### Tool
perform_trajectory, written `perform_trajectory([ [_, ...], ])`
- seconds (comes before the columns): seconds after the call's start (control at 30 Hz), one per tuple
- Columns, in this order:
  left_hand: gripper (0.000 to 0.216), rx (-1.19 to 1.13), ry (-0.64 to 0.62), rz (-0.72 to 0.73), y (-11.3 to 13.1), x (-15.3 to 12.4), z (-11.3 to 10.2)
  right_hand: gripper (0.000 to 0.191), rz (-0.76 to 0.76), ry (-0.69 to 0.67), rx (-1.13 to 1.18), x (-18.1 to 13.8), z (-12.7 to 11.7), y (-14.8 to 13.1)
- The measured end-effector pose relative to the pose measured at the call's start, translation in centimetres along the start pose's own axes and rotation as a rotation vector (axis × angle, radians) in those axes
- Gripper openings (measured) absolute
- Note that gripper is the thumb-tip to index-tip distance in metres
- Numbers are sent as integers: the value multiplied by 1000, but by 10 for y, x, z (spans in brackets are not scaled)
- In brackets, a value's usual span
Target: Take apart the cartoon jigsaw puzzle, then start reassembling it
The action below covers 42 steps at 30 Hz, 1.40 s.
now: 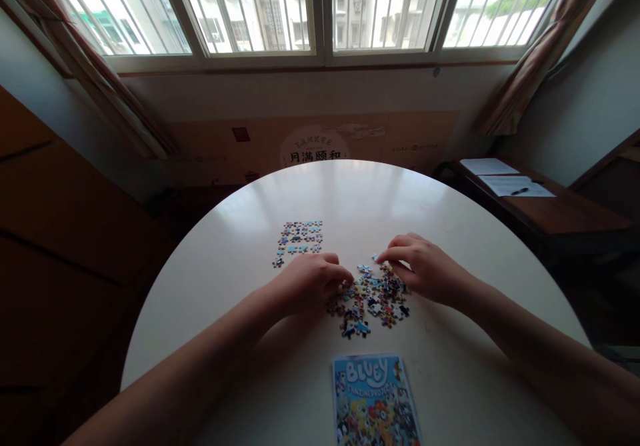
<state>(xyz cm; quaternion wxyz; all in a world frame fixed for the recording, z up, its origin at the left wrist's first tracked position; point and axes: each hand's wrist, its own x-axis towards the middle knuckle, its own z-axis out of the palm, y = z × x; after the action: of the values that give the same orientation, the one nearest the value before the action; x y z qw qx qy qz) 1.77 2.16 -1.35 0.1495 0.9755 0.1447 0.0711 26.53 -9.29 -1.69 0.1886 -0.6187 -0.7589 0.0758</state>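
Observation:
A heap of loose jigsaw pieces point(373, 299) lies on the round white table point(350, 199). My left hand point(313, 283) rests at the heap's left edge, fingers curled down onto the pieces. My right hand point(425, 266) sits at the heap's upper right, with thumb and forefinger pinched on a small puzzle piece point(376, 258). Beyond my left hand lies a partly joined block of puzzle pieces point(299, 238). A blue picture card point(375, 399) marked "BLUEY" lies near the table's front edge.
A dark wooden bench point(550, 209) at the right carries white papers point(505, 176) and a pen point(520, 191). Barred windows point(320, 6) with curtains run along the back wall. Dark wood furniture point(60, 246) stands at the left.

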Motion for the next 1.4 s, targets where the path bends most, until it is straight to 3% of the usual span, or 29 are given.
perform_trajectory([
  [0.13,41,48,20,3,-2,0,3,38,-81,-15,-50,1,6,-5],
  [0.37,43,138,-24,8,0,1,6,34,13,36,-103,1,12,1],
  [0.53,46,145,-7,10,1,2,5,45,-61,33,-88,1,13,-3],
  [0.8,52,204,-63,3,3,7,5,30,41,44,-104,0,11,-7],
  [1.0,43,133,-10,-71,3,9,7,26,1,86,-78,1,16,-14],
  [1.4,31,28,43,-106,2,9,7,16,78,54,-45,5,21,-13],
])
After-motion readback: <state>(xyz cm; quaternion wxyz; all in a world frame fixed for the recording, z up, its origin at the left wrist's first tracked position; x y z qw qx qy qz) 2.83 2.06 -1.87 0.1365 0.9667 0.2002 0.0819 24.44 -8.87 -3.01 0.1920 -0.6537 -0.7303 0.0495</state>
